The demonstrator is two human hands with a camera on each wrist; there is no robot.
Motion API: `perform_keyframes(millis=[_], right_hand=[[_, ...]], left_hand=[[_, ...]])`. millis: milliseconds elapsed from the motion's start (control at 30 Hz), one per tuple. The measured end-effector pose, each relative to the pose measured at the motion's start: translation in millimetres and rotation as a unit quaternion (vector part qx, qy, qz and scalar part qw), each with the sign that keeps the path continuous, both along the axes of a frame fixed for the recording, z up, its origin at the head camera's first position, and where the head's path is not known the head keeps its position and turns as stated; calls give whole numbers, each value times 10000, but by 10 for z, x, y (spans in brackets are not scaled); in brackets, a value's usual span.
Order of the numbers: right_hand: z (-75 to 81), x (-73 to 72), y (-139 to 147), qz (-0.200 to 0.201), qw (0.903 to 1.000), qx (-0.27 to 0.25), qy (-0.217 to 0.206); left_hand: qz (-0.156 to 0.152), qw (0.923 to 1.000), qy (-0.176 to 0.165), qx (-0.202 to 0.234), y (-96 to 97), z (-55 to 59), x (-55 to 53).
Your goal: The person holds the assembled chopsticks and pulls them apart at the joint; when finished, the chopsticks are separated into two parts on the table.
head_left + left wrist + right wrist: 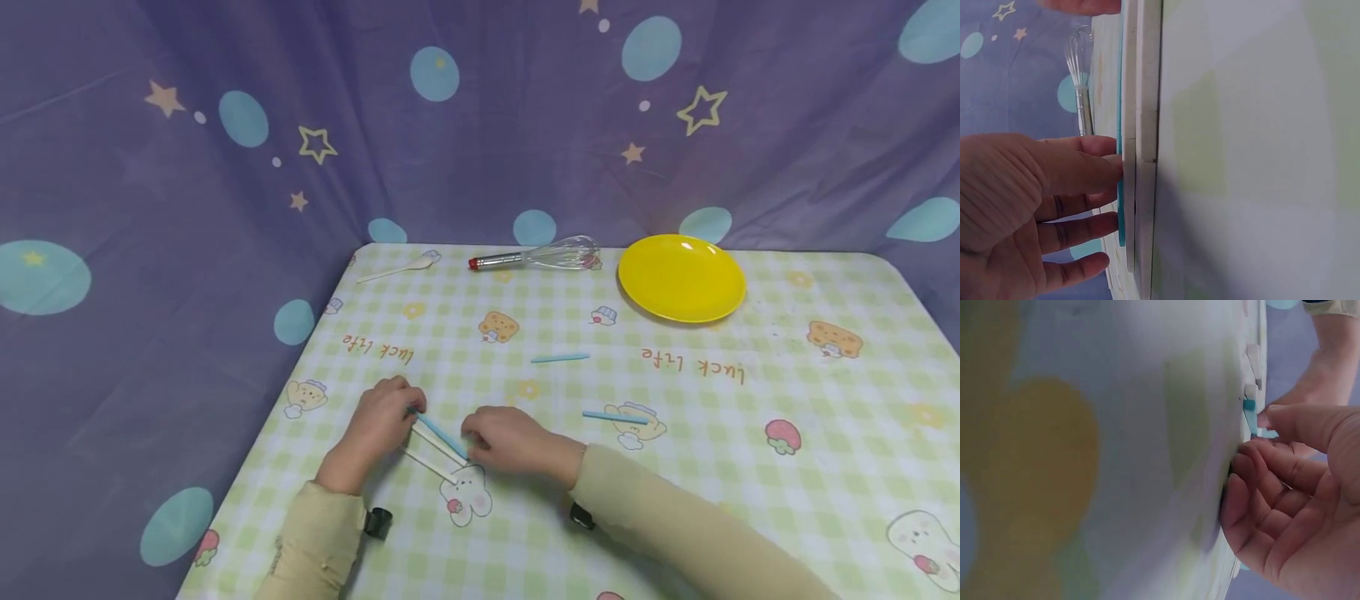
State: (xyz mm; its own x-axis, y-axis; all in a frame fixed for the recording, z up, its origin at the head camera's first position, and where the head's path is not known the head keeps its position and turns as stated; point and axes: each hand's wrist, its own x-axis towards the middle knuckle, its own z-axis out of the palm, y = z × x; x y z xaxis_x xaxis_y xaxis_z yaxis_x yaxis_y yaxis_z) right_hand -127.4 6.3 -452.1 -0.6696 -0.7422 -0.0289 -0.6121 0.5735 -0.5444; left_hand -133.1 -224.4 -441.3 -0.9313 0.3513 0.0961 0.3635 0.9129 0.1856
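Observation:
A blue stick (441, 435) lies slantwise beside a cream stick (444, 447), with a second cream stick (429, 465) nearer the person. My left hand (382, 414) pinches the blue stick near its far left end; in the left wrist view the thumb (1079, 165) presses against it. At the stick's other end is my right hand (510, 439), its side resting on the table. In the right wrist view its fingers (1272, 500) curl loosely, thumb and index apart near the blue end. Whether they touch it is hard to tell.
Two more blue sticks lie on the table, one farther off (561, 358) and one to the right (615, 417). Along the back edge are a pale spoon (397, 270), a whisk (536, 255) and a yellow plate (682, 279). A patterned curtain (480, 125) hangs behind.

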Motion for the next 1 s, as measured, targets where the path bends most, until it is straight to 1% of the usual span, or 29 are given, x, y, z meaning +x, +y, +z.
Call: perform_keyframes(millis=[133, 267, 367, 533, 700, 900, 1000], right_hand=[[1, -9, -33, -50, 9999, 118, 17], [30, -23, -22, -22, 9999, 40, -145], [32, -32, -3, 1, 9996, -21, -266], [5, -53, 45, -93, 9988, -209, -426], [-32, -85, 106, -132, 9982, -285, -516], [-49, -103, 184, -165, 9983, -327, -458], [-37, -111, 229, -190, 9982, -382, -414]], left_hand=[[-147, 9997, 179, -125, 21, -35, -14], [-284, 9985, 420, -196, 33, -58, -11], [-286, 9980, 494, -259, 43, -63, -2], [-265, 9976, 532, -361, 84, -37, 20], [-340, 9967, 681, -293, 147, 9, 42], [-465, 9961, 732, -152, 216, 59, 56], [-574, 9947, 848, -55, 244, 72, 49]])
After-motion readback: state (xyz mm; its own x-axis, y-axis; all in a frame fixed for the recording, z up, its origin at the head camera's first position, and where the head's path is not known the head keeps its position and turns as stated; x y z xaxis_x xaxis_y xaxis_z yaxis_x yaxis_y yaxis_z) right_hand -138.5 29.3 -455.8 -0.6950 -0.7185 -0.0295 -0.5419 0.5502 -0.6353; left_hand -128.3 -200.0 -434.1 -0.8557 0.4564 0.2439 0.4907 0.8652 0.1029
